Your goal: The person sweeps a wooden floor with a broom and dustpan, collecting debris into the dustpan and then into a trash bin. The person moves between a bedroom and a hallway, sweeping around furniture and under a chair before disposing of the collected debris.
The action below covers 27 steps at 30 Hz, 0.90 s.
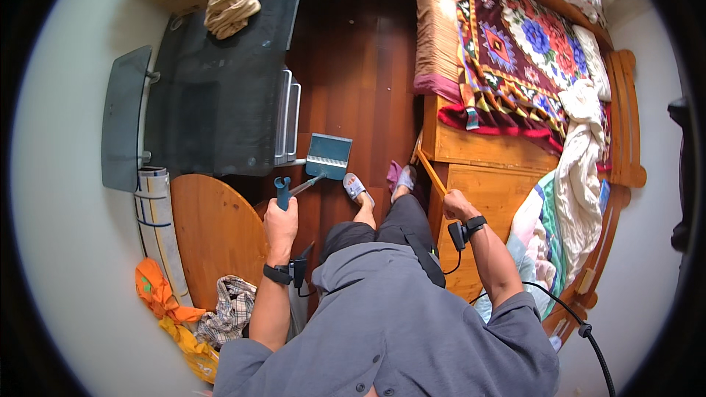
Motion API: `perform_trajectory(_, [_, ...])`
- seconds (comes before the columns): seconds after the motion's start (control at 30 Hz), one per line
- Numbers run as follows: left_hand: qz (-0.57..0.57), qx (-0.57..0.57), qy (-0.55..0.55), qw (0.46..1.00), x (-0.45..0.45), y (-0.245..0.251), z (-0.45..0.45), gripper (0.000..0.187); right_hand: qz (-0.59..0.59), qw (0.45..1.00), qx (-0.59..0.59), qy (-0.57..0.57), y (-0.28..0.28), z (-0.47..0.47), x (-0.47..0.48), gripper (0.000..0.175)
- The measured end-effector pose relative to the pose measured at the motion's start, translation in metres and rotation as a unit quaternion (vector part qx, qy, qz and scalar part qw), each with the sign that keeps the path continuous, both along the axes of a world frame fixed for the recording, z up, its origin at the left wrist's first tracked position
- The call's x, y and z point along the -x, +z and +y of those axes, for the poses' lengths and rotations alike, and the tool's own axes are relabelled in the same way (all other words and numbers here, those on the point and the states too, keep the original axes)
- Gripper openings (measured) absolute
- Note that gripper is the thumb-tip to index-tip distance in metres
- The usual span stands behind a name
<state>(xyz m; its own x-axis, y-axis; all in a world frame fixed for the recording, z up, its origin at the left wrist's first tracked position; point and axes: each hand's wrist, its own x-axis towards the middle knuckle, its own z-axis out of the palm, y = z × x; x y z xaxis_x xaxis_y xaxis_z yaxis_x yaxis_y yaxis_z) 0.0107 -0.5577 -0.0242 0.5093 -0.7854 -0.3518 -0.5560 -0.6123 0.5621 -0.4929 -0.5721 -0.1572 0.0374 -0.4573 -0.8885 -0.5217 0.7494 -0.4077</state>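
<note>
My left hand [281, 226] is closed around the teal grip of a long-handled dustpan [330, 153]. The pan lies on the wooden floor beside my left slipper, its open side facing away from me. On the other side, my right hand [459, 207] grips the near end of a narrow orange-brown wooden bar [431, 171], which slopes down along the wooden bed base [485, 146]. The bar's far end is too small to make out clearly. Close to my right slipper, a pinkish-purple cloth [394, 175] lies on the floor.
A dark glass-topped desk [237, 105] with a tan cloth [231, 8] stands to the left, above a round wooden tabletop [218, 226]. A patterned blanket [513, 49] covers the bed at right. Small light specks dot the floor [364, 88]. A black cable [587, 331] hangs at lower right.
</note>
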Motion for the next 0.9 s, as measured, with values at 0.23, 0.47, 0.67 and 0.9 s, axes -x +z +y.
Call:
perform_trajectory(0.23, [-0.01, -0.011, 0.019, 1.0, 0.004, 0.024, 0.013, 0.04, 0.033, 0.992, -0.102, -0.068, 0.014, -0.08, -0.076, 0.012])
perform_trajectory(0.47, [-0.024, -0.029, 0.023, 0.999, 0.002, 0.027, 0.024, 0.039, -0.014, 0.994, -0.087, -0.064, 0.017, -0.125, -0.146, 0.01])
perform_trajectory(0.67, [-0.022, -0.022, 0.034, 0.999, 0.012, 0.024, 0.035, 0.041, -0.006, 0.997, 0.014, 0.073, 0.061, -0.131, -0.121, 0.018])
perform_trajectory(0.9, [-0.019, -0.016, 0.036, 0.999, 0.017, 0.033, 0.046, 0.04, 0.064, 0.94, 0.112, 0.315, 0.124, -0.149, -0.1, 0.054])
